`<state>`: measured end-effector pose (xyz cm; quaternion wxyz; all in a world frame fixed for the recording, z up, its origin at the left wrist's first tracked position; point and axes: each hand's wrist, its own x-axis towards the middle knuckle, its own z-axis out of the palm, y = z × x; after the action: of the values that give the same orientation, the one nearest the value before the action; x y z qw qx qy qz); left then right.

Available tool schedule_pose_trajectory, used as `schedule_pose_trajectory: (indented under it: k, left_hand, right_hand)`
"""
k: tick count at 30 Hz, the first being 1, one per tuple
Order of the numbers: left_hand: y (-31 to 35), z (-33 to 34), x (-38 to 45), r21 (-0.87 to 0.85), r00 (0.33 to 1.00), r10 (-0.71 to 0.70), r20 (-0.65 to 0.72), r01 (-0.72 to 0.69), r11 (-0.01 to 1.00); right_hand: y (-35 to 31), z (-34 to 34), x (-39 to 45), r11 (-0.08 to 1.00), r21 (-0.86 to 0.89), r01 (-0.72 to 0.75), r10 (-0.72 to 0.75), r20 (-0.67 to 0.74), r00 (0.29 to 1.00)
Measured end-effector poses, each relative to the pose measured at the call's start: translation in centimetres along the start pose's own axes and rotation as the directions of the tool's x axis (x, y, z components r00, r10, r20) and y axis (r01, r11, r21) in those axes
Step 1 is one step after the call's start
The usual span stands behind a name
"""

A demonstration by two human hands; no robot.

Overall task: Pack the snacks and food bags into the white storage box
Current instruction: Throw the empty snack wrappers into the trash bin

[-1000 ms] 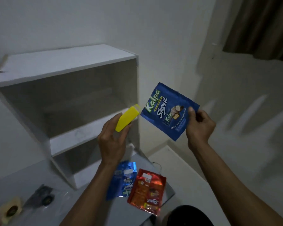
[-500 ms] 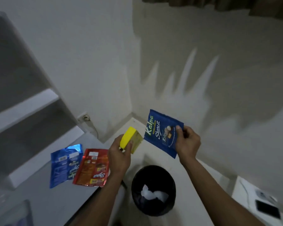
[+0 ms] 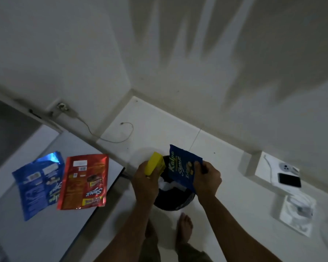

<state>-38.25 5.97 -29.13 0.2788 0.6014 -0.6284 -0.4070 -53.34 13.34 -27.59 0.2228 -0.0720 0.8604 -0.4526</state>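
My left hand [image 3: 147, 183] grips a small yellow box [image 3: 154, 166]. My right hand [image 3: 207, 177] pinches the right edge of a dark blue Kalpa snack bag [image 3: 180, 167]. Both are held side by side above a black waste bin [image 3: 173, 202] on the floor. On the white table [image 3: 45, 233] at the left lie a shiny blue snack bag [image 3: 38, 186] and, touching its right side, a red snack bag [image 3: 84, 183]. No white storage box is in view.
A wall socket [image 3: 62, 106] with a thin cable trailing onto the floor sits behind the table. At the right a low white block [image 3: 263, 167] carries a phone [image 3: 289, 180] and a charger. A plastic packet [image 3: 297, 213] lies on the floor. My bare feet stand below the bin.
My view has swung right and down, away from the white shelf unit toward the floor. Both hands, still holding the yellow box and blue bag, have dropped to just above the bin.
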Motion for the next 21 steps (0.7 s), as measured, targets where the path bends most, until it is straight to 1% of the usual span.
schedule_pose_trajectory:
  k: [5,10,16,21]
  left_hand:
    - [-5.1,3.0,0.7,0.007,0.998,-0.028,0.047,0.028,1.0]
    - [-7.8,4.9,1.2,0.023,0.995,-0.067,0.078,0.066,0.998]
    - [-7.4,4.9,1.8,-0.013,0.987,-0.134,0.094,0.136,0.991]
    - [-4.6,2.7,0.9,-0.016,0.989,-0.127,0.081,0.128,0.992]
  right_hand:
    - [3.8,3.0,0.8,0.998,-0.038,-0.059,0.059,-0.007,0.998]
    - [6.3,4.7,1.1,0.996,-0.063,-0.067,0.068,0.009,0.998]
    - [5.5,5.3,1.0,0.997,-0.05,-0.053,0.058,0.105,0.993]
    - [3.3,4.0,0.7,0.996,-0.081,-0.025,0.038,0.158,0.987]
